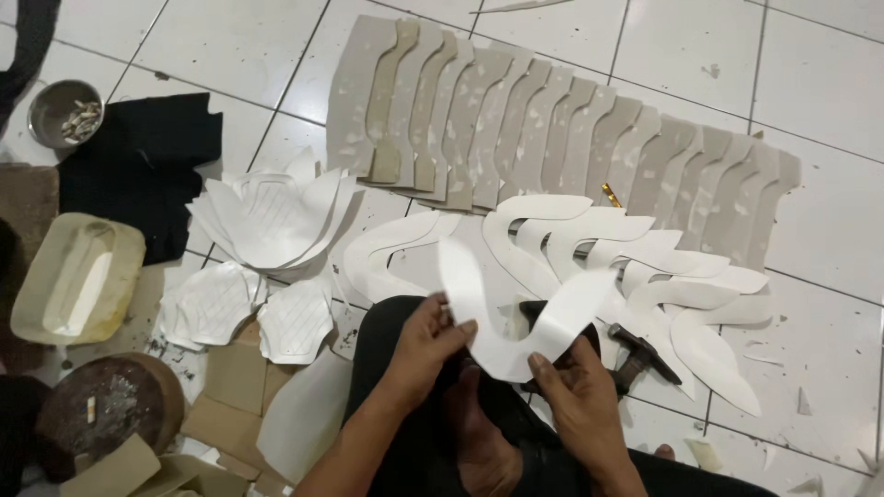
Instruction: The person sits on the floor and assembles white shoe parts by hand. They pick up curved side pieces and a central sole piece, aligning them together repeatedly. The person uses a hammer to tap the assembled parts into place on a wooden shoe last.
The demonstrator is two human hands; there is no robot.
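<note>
Two hands hold one curved white cut-out piece (516, 317) near the middle, above the lap. At far left sit a metal bowl (63, 112), a black cloth (147, 161) and a yellowish tray (78, 279) on the tiled floor (829, 248). The left hand (425, 342) pinches the piece's left arm with closed fingers; the right hand (575, 391) grips its lower edge. Beyond, grey pieces (552, 129) lie fanned in a row.

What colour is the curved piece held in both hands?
White, seen in the head view: the curved piece between the left hand and right hand.
</note>
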